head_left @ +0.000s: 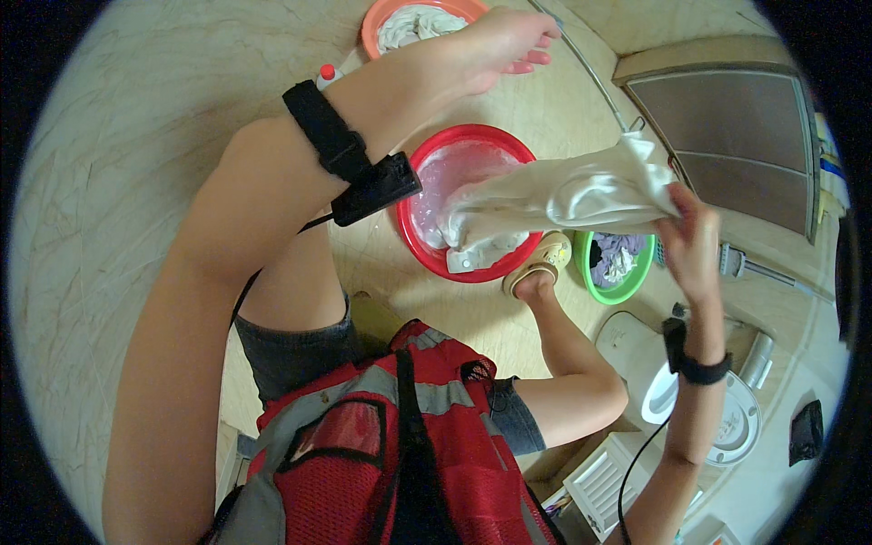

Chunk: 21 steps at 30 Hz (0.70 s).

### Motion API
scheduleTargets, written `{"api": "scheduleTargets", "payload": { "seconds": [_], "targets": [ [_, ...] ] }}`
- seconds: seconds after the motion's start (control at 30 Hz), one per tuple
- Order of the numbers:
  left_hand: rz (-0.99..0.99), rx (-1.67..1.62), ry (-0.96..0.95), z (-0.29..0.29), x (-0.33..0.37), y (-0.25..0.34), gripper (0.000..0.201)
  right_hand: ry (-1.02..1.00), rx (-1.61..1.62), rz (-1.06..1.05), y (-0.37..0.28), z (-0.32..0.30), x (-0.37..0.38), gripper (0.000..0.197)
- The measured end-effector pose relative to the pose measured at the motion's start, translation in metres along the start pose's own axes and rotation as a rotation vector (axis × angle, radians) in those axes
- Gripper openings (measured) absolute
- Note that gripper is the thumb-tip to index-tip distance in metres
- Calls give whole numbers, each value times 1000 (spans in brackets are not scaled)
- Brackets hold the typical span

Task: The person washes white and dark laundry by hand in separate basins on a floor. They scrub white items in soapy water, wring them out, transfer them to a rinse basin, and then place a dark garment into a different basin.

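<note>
My right hand [692, 232] grips one end of a shiny white satin garment [590, 186]. The garment stretches to the left, and its other end hangs into a red basin [407, 230] of sudsy water. Some of the white cloth lies at the basin's lower rim. My left hand [509, 53] reaches out beyond the basin, fingers loosely bent and apart, with nothing visible in it. Close beside its fingertips runs a thin metal rod [590, 75].
An orange basin [371, 32] with white cloth sits far off. A green basin [620, 295] holds purple and white cloth. Nearby are a red-capped bottle [327, 74], a toilet [654, 391], a white slatted cabinet [599, 486] and a framed panel [727, 136]. My sandalled foot [538, 268] is beside the red basin.
</note>
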<state>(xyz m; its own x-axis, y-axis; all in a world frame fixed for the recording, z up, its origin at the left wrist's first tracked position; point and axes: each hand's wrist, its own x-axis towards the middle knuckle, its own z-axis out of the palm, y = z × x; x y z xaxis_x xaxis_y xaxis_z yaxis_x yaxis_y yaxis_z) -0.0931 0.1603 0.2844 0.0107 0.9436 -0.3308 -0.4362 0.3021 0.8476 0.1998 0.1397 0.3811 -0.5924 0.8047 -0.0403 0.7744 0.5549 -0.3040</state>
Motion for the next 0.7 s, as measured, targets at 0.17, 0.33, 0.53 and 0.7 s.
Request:
{"api": "scheduleTargets", "payload": {
  "seconds": [0.17, 0.33, 0.53, 0.7],
  "targets": [
    [42, 27, 9, -4, 9, -8, 34, -11, 147, 112, -12, -60, -6, 32],
    [53, 28, -1, -5, 12, -8, 34, 104, -9, 132, -3, -132, -18, 40],
    [36, 21, -16, -1, 13, -3, 34, 322, -109, 170, -90, -187, -3, 27],
    [29, 9, 16, -6, 12, 0, 33, 301, -139, 199, -99, -196, 4, 34]
  ]
}}
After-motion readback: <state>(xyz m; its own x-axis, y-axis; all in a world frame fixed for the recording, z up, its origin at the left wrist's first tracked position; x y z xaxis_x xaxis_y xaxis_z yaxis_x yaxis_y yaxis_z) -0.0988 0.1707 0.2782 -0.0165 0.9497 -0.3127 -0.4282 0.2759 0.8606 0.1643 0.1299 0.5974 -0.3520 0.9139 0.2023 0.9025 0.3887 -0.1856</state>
